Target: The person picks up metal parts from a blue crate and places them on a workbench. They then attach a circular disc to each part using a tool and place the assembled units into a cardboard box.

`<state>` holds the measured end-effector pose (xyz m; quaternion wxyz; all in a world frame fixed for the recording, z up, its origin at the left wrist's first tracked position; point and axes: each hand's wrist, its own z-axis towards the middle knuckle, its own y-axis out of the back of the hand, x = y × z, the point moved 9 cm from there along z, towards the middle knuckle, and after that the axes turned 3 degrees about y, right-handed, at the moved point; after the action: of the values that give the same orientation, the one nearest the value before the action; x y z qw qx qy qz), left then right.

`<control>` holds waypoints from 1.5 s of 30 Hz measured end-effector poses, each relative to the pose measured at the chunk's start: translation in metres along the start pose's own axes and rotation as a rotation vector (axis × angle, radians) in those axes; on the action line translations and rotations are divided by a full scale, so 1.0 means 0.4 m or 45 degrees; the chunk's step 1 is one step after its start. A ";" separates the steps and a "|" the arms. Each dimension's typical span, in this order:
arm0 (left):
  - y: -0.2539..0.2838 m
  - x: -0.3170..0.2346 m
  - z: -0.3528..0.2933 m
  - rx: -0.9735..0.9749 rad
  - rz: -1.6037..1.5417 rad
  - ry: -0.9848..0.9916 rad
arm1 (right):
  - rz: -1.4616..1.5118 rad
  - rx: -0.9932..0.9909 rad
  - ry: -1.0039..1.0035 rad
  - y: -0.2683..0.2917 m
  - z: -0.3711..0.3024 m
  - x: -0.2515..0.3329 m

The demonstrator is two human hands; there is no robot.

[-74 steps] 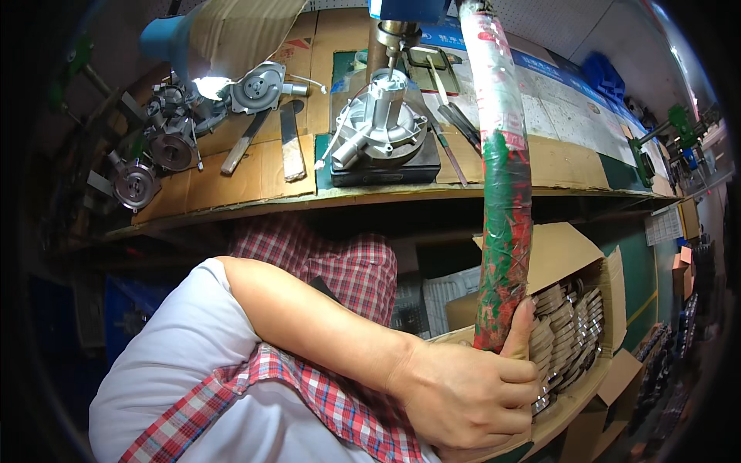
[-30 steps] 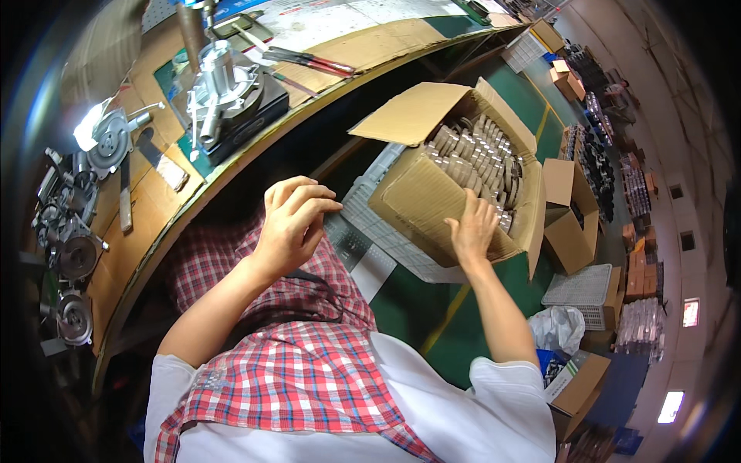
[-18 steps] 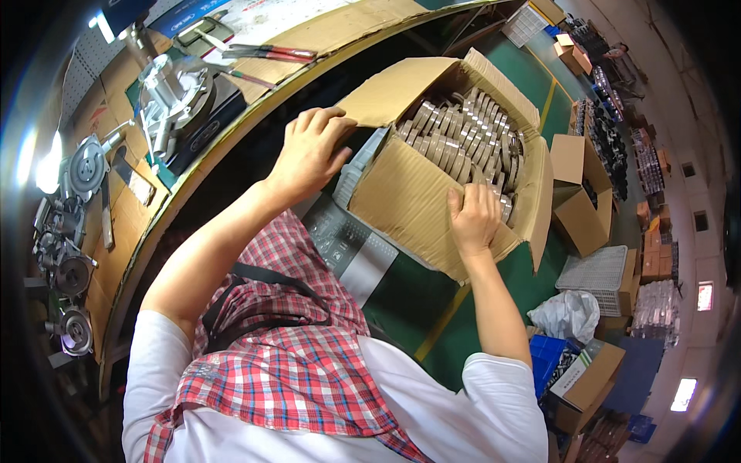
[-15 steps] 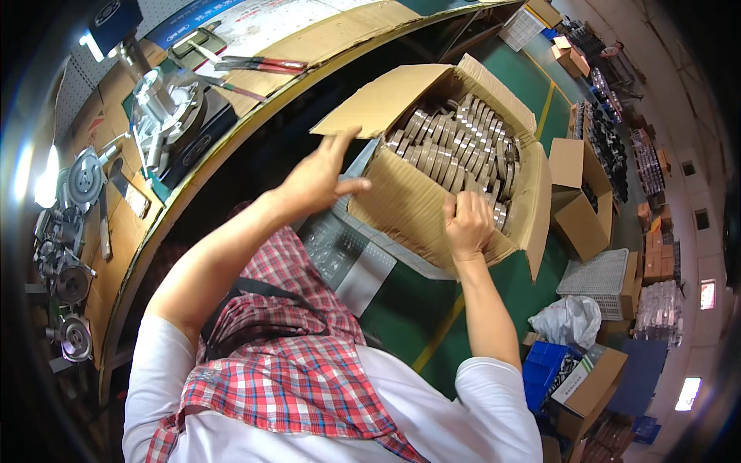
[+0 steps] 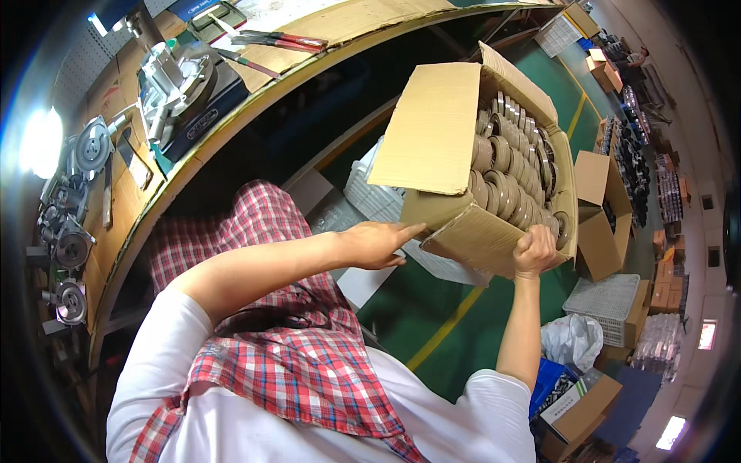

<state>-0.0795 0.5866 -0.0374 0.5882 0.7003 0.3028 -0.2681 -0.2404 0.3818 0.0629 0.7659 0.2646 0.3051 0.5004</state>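
A cardboard box (image 5: 440, 220) with raised flaps holds many round metal rings (image 5: 513, 158) stacked in rows. It stands tilted on a pale plastic crate (image 5: 450, 268). My right hand (image 5: 535, 251) is closed over the upper edge of the box's near wall, at its right part. At the box's near left corner is my left hand (image 5: 376, 244), fingers stretched out. Its fingertips reach the cardboard, though whether they press on it I cannot tell. One wide flap (image 5: 432, 123) hangs outward over the box's left side.
A workbench (image 5: 255, 77) curves along the left, bearing red-handled pliers (image 5: 282, 41), a metal fixture (image 5: 174, 81) and several machined parts (image 5: 93, 147). On the green floor to the right are another open carton (image 5: 598, 216), a grey crate (image 5: 606, 305), a plastic bag (image 5: 573, 339) and a blue bin (image 5: 549, 382).
The box has shifted to the right and turned, its right end tilted differently. My right hand has moved right with its edge. My left hand has come down from the flap to the near corner.
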 end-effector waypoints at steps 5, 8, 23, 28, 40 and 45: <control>0.048 0.045 -0.140 -0.135 0.134 -0.100 | 0.122 -0.059 -0.138 0.018 -0.008 0.002; 0.139 0.105 -0.263 -0.300 0.079 0.062 | 0.130 -0.019 -0.175 0.058 0.058 0.046; 0.346 0.218 -0.758 -1.354 -0.736 0.412 | 1.533 0.114 0.125 0.016 0.834 0.910; 0.327 0.272 -0.893 -1.699 -1.117 0.327 | 1.655 0.552 0.061 -0.290 0.968 1.195; 0.436 0.212 -0.942 -1.553 -1.447 0.042 | 1.412 -0.329 0.765 0.060 0.796 1.119; 0.362 0.151 -0.806 -0.956 -2.384 -0.403 | 1.268 -0.221 1.006 0.129 0.564 1.178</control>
<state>0.0745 0.8933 0.0671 0.3575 -0.0905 0.7119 -0.5976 0.0410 0.8151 0.1560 0.2901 0.1072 0.3633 0.8789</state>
